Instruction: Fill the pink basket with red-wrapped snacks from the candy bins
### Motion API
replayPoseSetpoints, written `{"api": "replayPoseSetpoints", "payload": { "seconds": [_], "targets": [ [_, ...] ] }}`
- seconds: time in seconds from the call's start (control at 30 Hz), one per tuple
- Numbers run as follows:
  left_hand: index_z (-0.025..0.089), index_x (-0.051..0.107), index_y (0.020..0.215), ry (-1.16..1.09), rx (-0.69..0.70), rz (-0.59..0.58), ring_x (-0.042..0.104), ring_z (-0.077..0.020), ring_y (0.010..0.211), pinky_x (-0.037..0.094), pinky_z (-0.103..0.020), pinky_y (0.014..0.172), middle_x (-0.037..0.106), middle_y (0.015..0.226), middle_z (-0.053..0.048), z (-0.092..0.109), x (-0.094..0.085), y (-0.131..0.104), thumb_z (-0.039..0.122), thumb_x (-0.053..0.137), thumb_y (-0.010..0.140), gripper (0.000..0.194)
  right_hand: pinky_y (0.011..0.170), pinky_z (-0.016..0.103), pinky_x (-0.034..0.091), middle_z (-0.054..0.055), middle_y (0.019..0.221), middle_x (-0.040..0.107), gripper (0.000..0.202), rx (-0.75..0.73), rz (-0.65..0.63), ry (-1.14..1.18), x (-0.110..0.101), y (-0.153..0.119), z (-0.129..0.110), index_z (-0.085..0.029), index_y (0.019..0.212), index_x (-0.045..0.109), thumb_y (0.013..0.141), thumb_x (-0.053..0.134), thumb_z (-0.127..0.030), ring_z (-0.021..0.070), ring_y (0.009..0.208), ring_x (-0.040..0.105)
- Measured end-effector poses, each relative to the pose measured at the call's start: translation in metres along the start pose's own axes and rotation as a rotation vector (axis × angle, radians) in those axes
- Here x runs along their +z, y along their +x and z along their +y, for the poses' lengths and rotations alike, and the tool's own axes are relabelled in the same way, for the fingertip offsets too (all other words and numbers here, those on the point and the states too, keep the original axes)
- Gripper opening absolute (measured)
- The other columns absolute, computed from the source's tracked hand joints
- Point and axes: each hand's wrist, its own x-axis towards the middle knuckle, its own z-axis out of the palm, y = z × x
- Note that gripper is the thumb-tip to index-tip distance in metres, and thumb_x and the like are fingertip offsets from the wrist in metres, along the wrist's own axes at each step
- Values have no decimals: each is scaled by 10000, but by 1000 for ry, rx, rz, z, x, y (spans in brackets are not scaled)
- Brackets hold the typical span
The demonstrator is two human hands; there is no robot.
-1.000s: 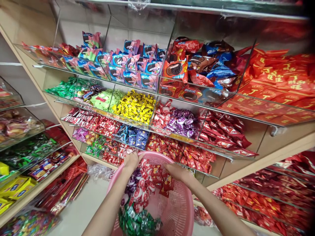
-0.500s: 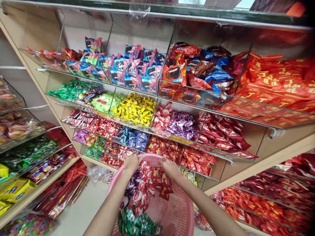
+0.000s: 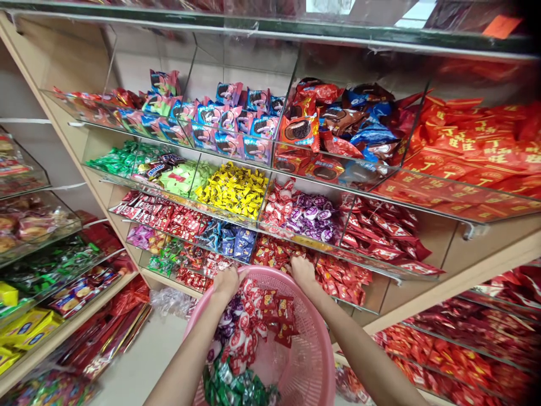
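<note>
Wooden shelf unit (image 3: 465, 270) in stacked levels, a loose heap of yellow-wrapped candies (image 3: 232, 190) taken as landmark. Same level, left of the yellow heap: pale green packets (image 3: 180, 181), Snickers bars (image 3: 154, 168), then green-wrapped candies (image 3: 116, 159); right of it: red-and-white candies (image 3: 281, 200), purple-and-white candies (image 3: 315, 214), dark red packets (image 3: 382, 228). Above the heap, pink-and-blue cookie packs (image 3: 211, 114), with red-and-gold packets (image 3: 477, 138) well to its right; below it, blue packets (image 3: 234, 239), and below right, small red packets (image 3: 344, 276).
</note>
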Motion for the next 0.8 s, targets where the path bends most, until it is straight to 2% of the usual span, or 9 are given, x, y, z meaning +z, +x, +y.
{"api": "replayPoseSetpoints", "payload": {
  "seconds": [0.1,0.27,0.4,0.5,0.67,0.73,0.8],
  "targets": [
    [151,543,1010,-7,1,6,574,-263,856,415,-348,703,629,879,-130,-1,2,1,626,144,754,671,611,247,391,106,826,612,208,14,-5,-4,2,4,-4,-134,824,589,810,402,-224,191,781,588],
    [136,561,957,-18,7,14,574,-260,855,412,-346,718,628,871,-135,-1,2,1,632,129,752,689,600,249,387,111,815,613,244,43,3,-10,2,1,-1,-131,828,591,808,348,-123,190,779,588],
    [127,559,954,-24,-5,-1,570,-260,861,414,-335,719,622,886,-133,0,-1,0,630,119,753,698,591,243,371,104,802,612,248,52,20,-9,-4,-7,5,-140,831,578,821,331,-141,188,770,586],
    [127,563,943,-27,-6,-3,569,-259,864,415,-337,722,622,888,-135,0,-1,0,631,130,753,691,579,233,349,100,772,609,277,42,53,35,-18,-19,8,-144,832,559,855,299,-238,174,730,584],
    [136,569,921,-23,6,11,572,-256,860,415,-345,721,625,882,-135,-1,2,2,627,137,755,675,542,206,303,61,728,607,394,3,203,294,-48,-42,6,-166,799,542,867,224,-388,129,649,559],
    [140,568,927,-28,7,12,572,-253,860,417,-344,719,626,887,-136,-2,3,2,634,129,750,684,530,199,299,37,658,599,414,-40,253,461,-49,-46,2,-168,721,547,853,243,-414,108,581,526],
    [144,568,931,-32,2,11,572,-251,866,416,-343,723,624,899,-141,-2,3,2,641,128,745,689,510,193,304,18,559,572,410,-84,230,639,-40,-45,-3,-164,636,539,829,292,-428,94,504,479]
  ]
}}
